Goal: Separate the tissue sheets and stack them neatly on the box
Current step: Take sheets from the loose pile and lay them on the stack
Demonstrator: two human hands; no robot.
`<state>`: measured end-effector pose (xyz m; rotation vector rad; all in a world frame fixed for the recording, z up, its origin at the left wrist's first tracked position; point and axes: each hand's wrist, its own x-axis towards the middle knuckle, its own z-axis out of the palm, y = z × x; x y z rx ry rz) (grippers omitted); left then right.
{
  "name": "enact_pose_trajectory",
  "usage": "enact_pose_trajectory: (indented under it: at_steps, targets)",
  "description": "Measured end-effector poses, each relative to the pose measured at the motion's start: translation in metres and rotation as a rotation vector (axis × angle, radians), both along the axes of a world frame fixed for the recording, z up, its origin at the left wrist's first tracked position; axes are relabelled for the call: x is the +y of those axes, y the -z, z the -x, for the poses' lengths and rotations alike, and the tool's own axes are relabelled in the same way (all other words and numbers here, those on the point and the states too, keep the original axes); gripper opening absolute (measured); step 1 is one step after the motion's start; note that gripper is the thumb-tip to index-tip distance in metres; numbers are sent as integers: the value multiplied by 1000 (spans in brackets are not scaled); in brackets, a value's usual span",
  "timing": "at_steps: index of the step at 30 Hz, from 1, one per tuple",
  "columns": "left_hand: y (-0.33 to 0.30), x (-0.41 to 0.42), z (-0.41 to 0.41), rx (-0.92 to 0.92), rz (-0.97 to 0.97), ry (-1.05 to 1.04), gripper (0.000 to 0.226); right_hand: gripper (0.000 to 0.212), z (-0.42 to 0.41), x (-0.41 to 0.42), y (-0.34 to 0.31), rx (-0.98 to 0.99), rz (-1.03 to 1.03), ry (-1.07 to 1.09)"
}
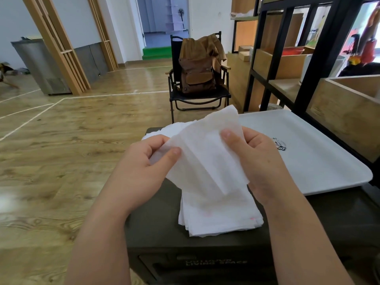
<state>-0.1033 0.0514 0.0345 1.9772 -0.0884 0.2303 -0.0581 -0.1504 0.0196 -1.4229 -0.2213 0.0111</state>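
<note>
Both hands hold a white tissue sheet (207,149) up above a dark box (156,229). My left hand (144,161) pinches its left edge between thumb and fingers. Its right side is pinched by my right hand (253,159), thumb on the front. Below the sheet, a neat stack of white tissues (218,214) lies on the box top. More loose tissue (162,130) shows at the box's far edge, mostly hidden behind the held sheet.
A white tray (320,149) lies on the box to the right. A black folding chair (197,95) with a brown backpack stands beyond. Black-framed shelving with wooden crates (349,112) rises on the right. Wooden floor spreads to the left.
</note>
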Motion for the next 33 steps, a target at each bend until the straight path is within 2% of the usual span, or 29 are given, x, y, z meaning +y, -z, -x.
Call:
enact_pose_trajectory:
  at_steps: [10, 13, 15, 16, 17, 19, 21, 23, 25, 27, 30, 33]
  targets:
    - [5, -5, -2, 8, 143, 173, 17, 18, -4, 1, 11, 82, 189, -39]
    - [6, -10, -5, -43, 247, 127, 19, 24, -8, 6, 16, -24, 324, 132]
    - [8, -12, -7, -58, 318, 83, 19, 15, -8, 7, 15, -148, 414, 211]
    - [8, -13, -8, -68, 334, 67, 17, 7, -7, 7, 13, -174, 402, 201]
    - [9, -14, -9, -80, 339, 52, 15, 8, -6, 6, 11, -182, 368, 159]
    - [10, -15, -11, -107, 343, 12, 11, 29, -2, 4, 6, -182, 312, 46]
    - [11, -15, -13, -129, 351, -20, 10, 41, 0, 3, 3, -202, 282, -61]
    - [12, -16, -14, -148, 361, -41, 10, 37, 1, 2, 3, -218, 270, -114]
    - [12, -16, -15, -162, 366, -68, 11, 22, 0, 1, 5, -224, 293, -95]
    - [13, -15, -15, -168, 359, -83, 12, 4, -2, 0, 8, -236, 284, -43]
    - [14, -14, -16, -180, 315, -137, 16, 3, -4, 0, 10, -247, 250, 3]
    - [16, -12, -17, -258, 13, -220, 49, 4, -3, -1, 7, -307, 273, 56]
